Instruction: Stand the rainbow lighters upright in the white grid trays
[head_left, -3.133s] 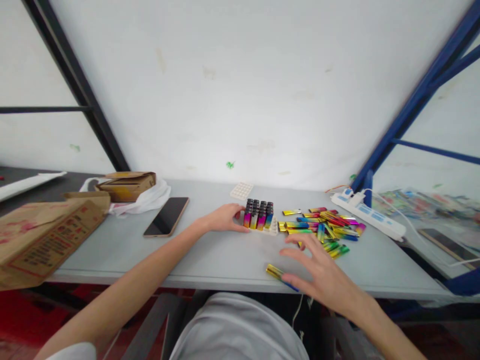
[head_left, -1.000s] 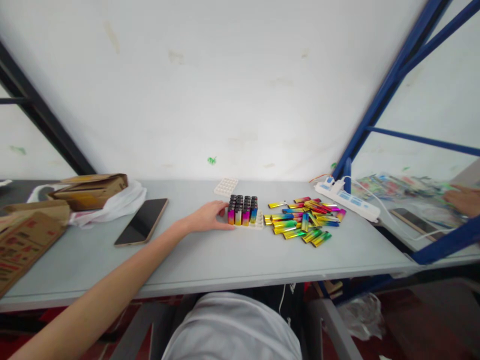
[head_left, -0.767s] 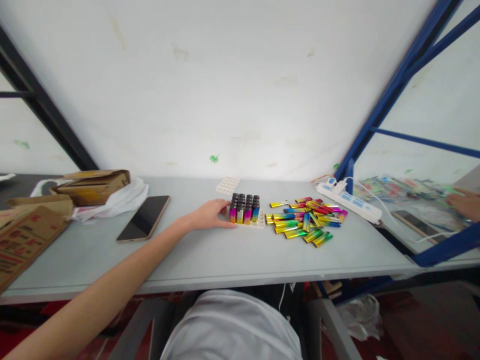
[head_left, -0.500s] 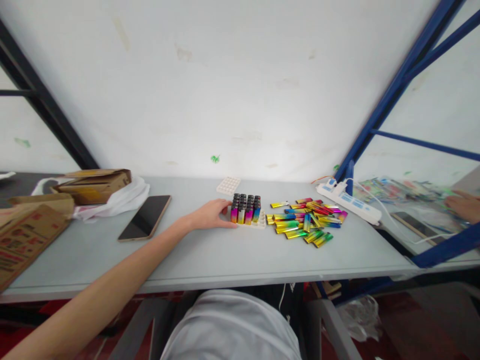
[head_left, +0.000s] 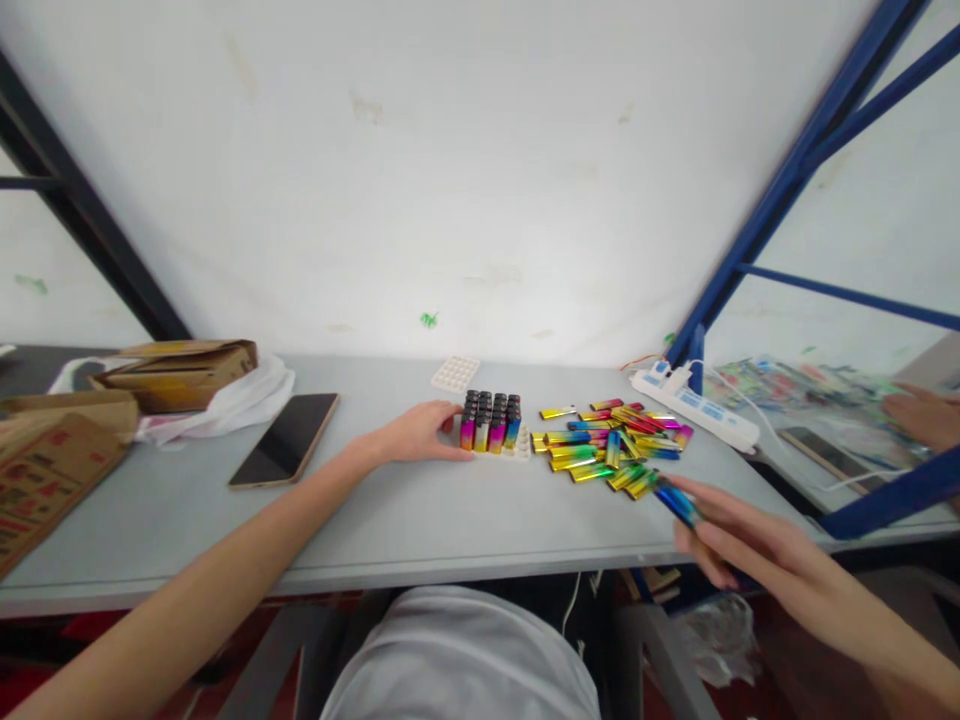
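My left hand is at the left side of a white tray, its thumb and fingers gripping the tray's edge. Rows of lighters with black tops and shiny coloured bodies stand upright in the tray; some holes at its right side hold none. At the front right, my right hand is closed around a shiny blue lighter. Just beyond that hand lies a loose pile of metallic lighters in yellow, red, green, blue and pink. Some fingers of each hand are hidden.
A second white tray lies near the wall. On the left are a phone and cardboard boxes with a white plastic bag. A power strip sits by the blue frame. Another person's hand shows at the far right.
My right hand has come into view from the lower right with a blue lighter in it. My left hand stays at the tray.
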